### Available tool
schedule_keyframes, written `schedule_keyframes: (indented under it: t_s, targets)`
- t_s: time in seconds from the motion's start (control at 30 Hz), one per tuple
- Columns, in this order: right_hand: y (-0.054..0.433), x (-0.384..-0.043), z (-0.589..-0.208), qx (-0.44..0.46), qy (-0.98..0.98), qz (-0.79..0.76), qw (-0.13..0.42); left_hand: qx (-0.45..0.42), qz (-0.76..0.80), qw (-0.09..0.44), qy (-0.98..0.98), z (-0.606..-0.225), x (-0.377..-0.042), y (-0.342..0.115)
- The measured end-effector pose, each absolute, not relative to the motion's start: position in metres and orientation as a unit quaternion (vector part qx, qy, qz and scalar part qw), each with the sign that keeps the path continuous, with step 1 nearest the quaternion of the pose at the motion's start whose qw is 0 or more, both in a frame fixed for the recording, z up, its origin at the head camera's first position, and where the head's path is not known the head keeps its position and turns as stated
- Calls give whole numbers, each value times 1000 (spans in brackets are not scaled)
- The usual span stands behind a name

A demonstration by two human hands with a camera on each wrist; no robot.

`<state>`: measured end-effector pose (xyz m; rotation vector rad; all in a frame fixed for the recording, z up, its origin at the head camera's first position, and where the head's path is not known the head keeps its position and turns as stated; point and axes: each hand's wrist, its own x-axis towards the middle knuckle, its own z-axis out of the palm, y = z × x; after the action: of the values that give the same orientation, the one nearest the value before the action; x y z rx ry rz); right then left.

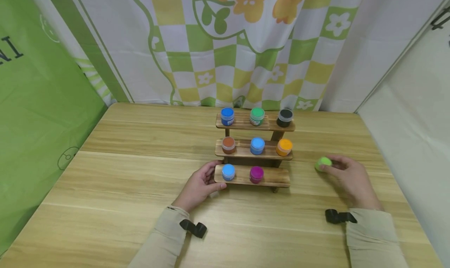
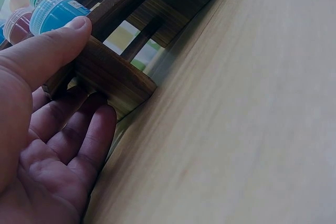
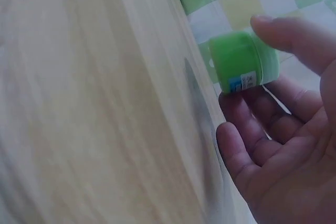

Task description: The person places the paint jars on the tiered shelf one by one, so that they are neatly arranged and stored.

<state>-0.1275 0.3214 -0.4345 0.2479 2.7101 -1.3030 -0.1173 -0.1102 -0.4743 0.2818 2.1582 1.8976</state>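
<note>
A three-tier wooden display stand (image 1: 272, 177) holds small paint jars in rows. My left hand (image 1: 198, 185) grips the left end of its lowest shelf, thumb along the front edge beside a light blue paint jar (image 1: 228, 172); in the left wrist view the fingers curl beside the stand's leg (image 2: 118, 80). To the right of the stand, my right hand (image 1: 351, 178) pinches a light green paint jar (image 3: 236, 61) between thumb and fingers, tilted on its side just over the table. A purple jar (image 1: 256, 174) sits mid-shelf on the lowest tier.
The middle tier carries brown (image 1: 228, 145), light blue (image 1: 257, 145) and orange (image 1: 284, 147) jars. On the top tier stand dark blue (image 1: 227, 116), green (image 1: 257, 116) and black (image 1: 285, 118) ones. A checked curtain (image 1: 228, 57) hangs behind the wooden table (image 1: 116, 174).
</note>
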Motion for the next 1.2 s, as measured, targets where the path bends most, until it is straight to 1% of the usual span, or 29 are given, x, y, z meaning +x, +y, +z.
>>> schedule_keyframes:
  t_s: [0.37,0.6,0.9,1.2]
  targets:
    - [316,-126,-432,46,898,-435,43,110,647,120,745,-475,-118,-111]
    - [312,-126,-432,21,897,-440,27,105,648,128,743,-474,-118,-111]
    - [304,-125,-429,3,899,-435,39,95,647,129,745,-473,-117,-111]
    - [293,-124,-424,-23,897,-439,46,104,647,128,744,-474,-118,-111]
